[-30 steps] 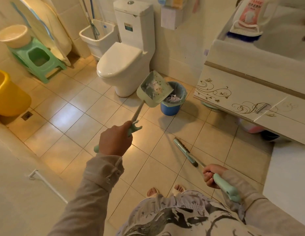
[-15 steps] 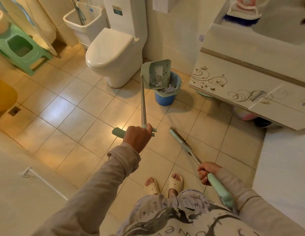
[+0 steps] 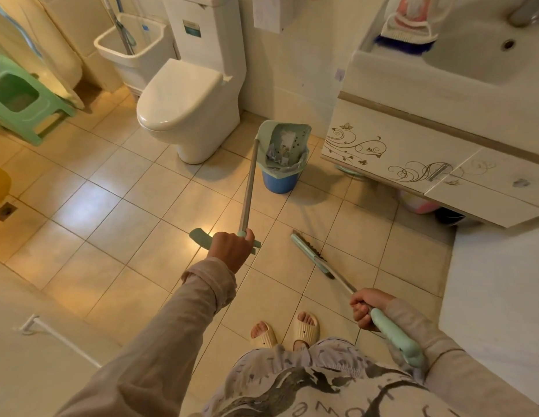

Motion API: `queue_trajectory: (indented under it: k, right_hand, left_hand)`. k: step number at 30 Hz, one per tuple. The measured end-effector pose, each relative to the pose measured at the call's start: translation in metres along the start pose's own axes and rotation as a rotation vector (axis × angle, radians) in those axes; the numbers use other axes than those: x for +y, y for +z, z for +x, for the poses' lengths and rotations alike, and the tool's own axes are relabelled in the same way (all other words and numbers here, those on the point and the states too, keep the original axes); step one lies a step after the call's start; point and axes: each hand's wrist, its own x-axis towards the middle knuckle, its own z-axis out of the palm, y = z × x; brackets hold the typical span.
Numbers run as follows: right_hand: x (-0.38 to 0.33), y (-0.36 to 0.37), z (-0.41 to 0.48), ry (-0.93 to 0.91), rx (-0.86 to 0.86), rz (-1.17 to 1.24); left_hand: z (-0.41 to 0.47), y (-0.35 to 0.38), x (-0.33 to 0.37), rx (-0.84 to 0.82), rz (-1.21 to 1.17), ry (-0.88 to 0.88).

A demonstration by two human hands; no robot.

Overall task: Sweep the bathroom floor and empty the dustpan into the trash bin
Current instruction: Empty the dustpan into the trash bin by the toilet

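Head view: the left arm reaches forward, nearly straight, its sleeve pushed up at the wrist. The left hand (image 3: 232,251) is closed in a fist around the green grip of the dustpan handle (image 3: 248,188), which runs up and away from the hand. At its far end the dustpan (image 3: 284,139) is tipped over the blue trash bin (image 3: 279,180), its mouth down inside the bin's rim, with scraps of paper in the pan. The bin stands on the tiled floor (image 3: 118,212) between the toilet (image 3: 184,106) and the vanity cabinet (image 3: 412,152). The right arm is bent close to the body; the right hand (image 3: 366,308) is clenched around the broom (image 3: 316,260), whose head rests on the floor ahead of the slippered feet (image 3: 284,329), well short of the bin.
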Motion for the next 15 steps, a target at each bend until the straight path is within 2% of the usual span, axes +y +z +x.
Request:
queue_trajectory:
  k: [6, 15]
  right_hand:
    - [0.002, 0.003, 0.001, -0.008, 0.003, -0.004]
    - [0.004, 0.009, 0.001, -0.010, 0.002, -0.024]
  left_hand:
    - [0.010, -0.013, -0.021, 0.020, 0.344, 0.240]
    - [0.022, -0.050, -0.052, 0.118, 0.349, 0.161]
